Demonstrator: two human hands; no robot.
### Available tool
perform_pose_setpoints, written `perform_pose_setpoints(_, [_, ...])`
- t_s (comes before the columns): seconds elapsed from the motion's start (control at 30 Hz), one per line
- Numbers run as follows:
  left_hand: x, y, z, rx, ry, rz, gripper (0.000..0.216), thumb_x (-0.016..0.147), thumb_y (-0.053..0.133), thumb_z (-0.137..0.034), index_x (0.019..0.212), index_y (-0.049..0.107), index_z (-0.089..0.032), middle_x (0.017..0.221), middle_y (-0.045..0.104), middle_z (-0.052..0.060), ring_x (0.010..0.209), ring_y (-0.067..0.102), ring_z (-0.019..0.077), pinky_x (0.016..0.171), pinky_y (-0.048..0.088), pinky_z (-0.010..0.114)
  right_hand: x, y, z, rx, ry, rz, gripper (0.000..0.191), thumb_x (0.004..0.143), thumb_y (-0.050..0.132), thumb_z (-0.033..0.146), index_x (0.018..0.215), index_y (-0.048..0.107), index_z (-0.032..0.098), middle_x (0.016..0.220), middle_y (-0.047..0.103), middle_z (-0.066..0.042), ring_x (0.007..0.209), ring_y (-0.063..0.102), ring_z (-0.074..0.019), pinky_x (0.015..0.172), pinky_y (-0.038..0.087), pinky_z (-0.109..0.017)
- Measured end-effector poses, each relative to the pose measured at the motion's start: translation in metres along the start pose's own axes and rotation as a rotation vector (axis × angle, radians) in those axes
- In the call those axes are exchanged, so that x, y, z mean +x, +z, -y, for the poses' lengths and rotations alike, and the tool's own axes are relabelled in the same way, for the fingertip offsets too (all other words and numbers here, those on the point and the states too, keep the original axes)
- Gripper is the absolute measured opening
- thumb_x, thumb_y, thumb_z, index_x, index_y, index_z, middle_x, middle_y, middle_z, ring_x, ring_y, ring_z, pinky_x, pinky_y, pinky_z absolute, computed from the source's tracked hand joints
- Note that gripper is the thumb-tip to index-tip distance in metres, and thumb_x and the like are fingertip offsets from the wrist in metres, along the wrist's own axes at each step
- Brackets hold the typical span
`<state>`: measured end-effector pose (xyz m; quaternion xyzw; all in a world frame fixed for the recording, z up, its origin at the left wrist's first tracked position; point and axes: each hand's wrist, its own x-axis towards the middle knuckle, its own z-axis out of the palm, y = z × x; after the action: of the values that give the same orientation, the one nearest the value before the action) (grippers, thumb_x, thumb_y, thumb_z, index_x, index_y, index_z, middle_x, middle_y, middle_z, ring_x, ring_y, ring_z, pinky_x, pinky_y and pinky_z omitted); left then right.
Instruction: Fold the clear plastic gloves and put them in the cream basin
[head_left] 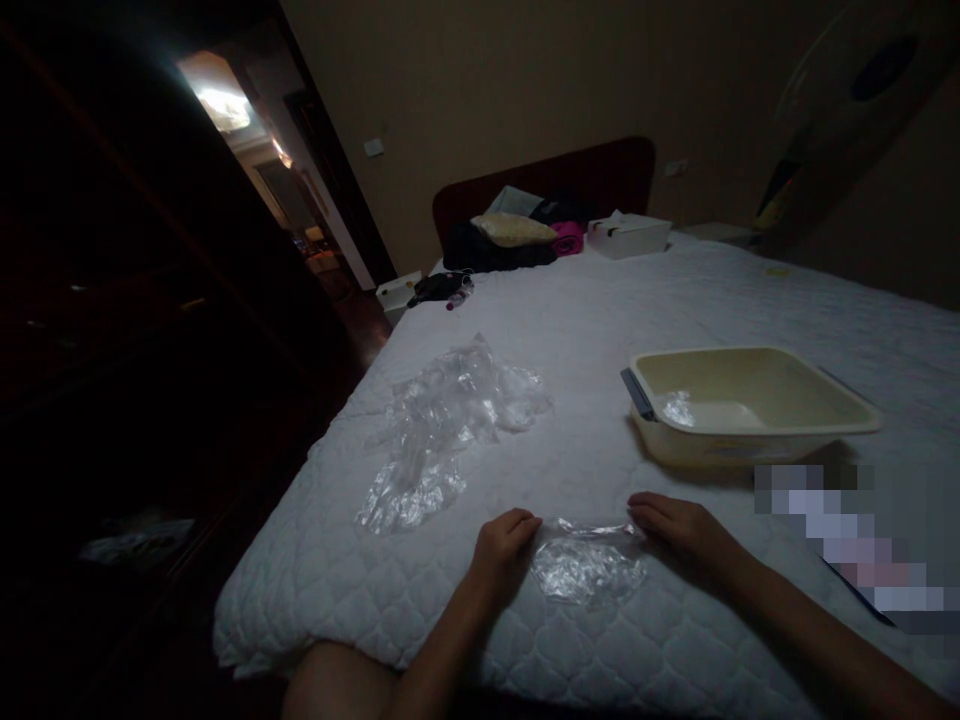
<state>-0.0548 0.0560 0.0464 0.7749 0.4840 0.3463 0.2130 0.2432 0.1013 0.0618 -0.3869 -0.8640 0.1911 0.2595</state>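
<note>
A clear plastic bag (589, 568) lies crinkled on the white quilted bed near its front edge. My left hand (504, 548) pinches its upper left corner, and my right hand (679, 528) grips the upper right corner. Between the two hands the bag's top edge is stretched into a narrow band. Further up and left, a loose heap of clear plastic bags (442, 425) is spread over the quilt. Beyond my right hand stands a cream plastic basin (757, 450) with grey handles; a small crumpled piece of clear plastic (677, 407) is inside it.
A blurred-out flat item (855, 550) lies right of my right arm. Toward the headboard (622, 170) are a beige pillow (514, 230), a pink roll (568, 238) and a white box (628, 236). A fan (862, 80) stands at the right; the bed's left side drops to dark floor.
</note>
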Motion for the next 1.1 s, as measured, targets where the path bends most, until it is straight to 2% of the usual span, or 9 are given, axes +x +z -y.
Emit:
perform_pose_setpoints(0.1, [-0.002, 0.002, 0.002, 0.027, 0.018, -0.023, 0.026, 0.087, 0.045, -0.022, 0.105, 0.063, -0.024, 0.094, 0.064, 0.011, 0.084, 0.059, 0.0193, 0.075, 0.045, 0.029, -0.003, 0.003, -0.007, -0.054, -0.036, 0.021, 0.022, 0.079, 0.055, 0.032, 0.096, 0.065, 0.022, 0.104, 0.065, -0.014, 0.093, 0.062, -0.0266, 0.078, 0.049, -0.040])
perform_pose_setpoints(0.2, [-0.002, 0.004, 0.003, 0.065, 0.047, -0.040, 0.027, 0.088, 0.042, -0.019, 0.105, 0.063, -0.022, 0.093, 0.064, 0.011, 0.082, 0.059, 0.0185, 0.074, 0.045, 0.029, -0.006, 0.002, -0.011, -0.036, -0.031, 0.050, 0.044, 0.072, 0.065, 0.040, 0.111, 0.059, 0.021, 0.114, 0.061, -0.015, 0.102, 0.058, -0.0299, 0.083, 0.049, -0.042])
perform_pose_setpoints(0.27, [-0.001, 0.004, 0.003, 0.084, 0.065, -0.048, 0.028, 0.088, 0.041, -0.016, 0.106, 0.061, -0.021, 0.093, 0.063, 0.011, 0.083, 0.059, 0.0182, 0.074, 0.045, 0.029, -0.008, -0.001, -0.010, -0.008, 0.001, 0.020, 0.062, 0.063, 0.072, 0.047, 0.116, 0.055, 0.021, 0.118, 0.059, -0.015, 0.106, 0.056, -0.0320, 0.087, 0.047, -0.044])
perform_pose_setpoints(0.33, [-0.002, 0.004, 0.004, 0.088, 0.074, -0.057, 0.029, 0.086, 0.041, -0.013, 0.107, 0.060, -0.021, 0.094, 0.063, 0.011, 0.083, 0.058, 0.0180, 0.074, 0.045, 0.028, -0.008, -0.004, -0.004, -0.002, 0.024, -0.052, 0.070, 0.059, 0.074, 0.050, 0.119, 0.053, 0.021, 0.119, 0.058, -0.015, 0.108, 0.054, -0.0329, 0.089, 0.046, -0.045])
perform_pose_setpoints(0.47, [-0.002, 0.003, 0.003, 0.093, 0.090, -0.061, 0.029, 0.085, 0.042, -0.011, 0.106, 0.059, -0.020, 0.093, 0.062, 0.010, 0.083, 0.058, 0.0176, 0.074, 0.045, 0.028, -0.001, -0.006, 0.020, -0.122, -0.082, -0.157, 0.053, 0.071, 0.067, 0.043, 0.118, 0.055, 0.022, 0.115, 0.061, -0.014, 0.105, 0.056, -0.0295, 0.088, 0.045, -0.045])
perform_pose_setpoints(0.63, [-0.001, 0.003, 0.003, 0.090, 0.097, -0.098, 0.026, 0.084, 0.043, -0.011, 0.103, 0.059, -0.018, 0.091, 0.062, 0.009, 0.081, 0.058, 0.0166, 0.071, 0.046, 0.026, 0.016, 0.014, 0.042, -0.341, -0.359, -0.128, 0.027, 0.085, 0.053, 0.030, 0.109, 0.060, 0.021, 0.102, 0.068, -0.010, 0.096, 0.061, -0.0238, 0.084, 0.047, -0.043])
perform_pose_setpoints(0.77, [-0.001, 0.005, 0.005, 0.102, 0.172, -0.152, 0.026, 0.084, 0.043, -0.010, 0.103, 0.058, -0.018, 0.088, 0.062, 0.008, 0.077, 0.059, 0.0156, 0.068, 0.048, 0.026, 0.025, 0.028, 0.047, -0.489, -0.497, -0.238, 0.027, 0.089, 0.039, 0.011, 0.096, 0.064, 0.018, 0.087, 0.070, -0.007, 0.083, 0.063, -0.0186, 0.081, 0.048, -0.040])
perform_pose_setpoints(0.9, [-0.002, 0.006, 0.007, 0.175, 0.240, -0.192, 0.027, 0.085, 0.042, -0.010, 0.106, 0.056, -0.017, 0.088, 0.063, 0.008, 0.076, 0.059, 0.0151, 0.065, 0.050, 0.026, 0.024, 0.031, 0.059, -0.560, -0.495, -0.329, 0.031, 0.088, 0.036, 0.006, 0.087, 0.065, 0.016, 0.081, 0.070, -0.007, 0.076, 0.063, -0.0164, 0.077, 0.048, -0.036])
perform_pose_setpoints(1.1, [-0.006, 0.002, 0.008, 0.359, 0.368, -0.307, 0.026, 0.086, 0.044, -0.012, 0.110, 0.053, -0.016, 0.089, 0.065, 0.009, 0.079, 0.062, 0.0158, 0.065, 0.053, 0.027, 0.007, 0.039, 0.075, -0.544, -0.489, -0.356, 0.029, 0.087, 0.039, 0.005, 0.095, 0.064, 0.014, 0.090, 0.070, -0.009, 0.086, 0.064, -0.0188, 0.076, 0.050, -0.035])
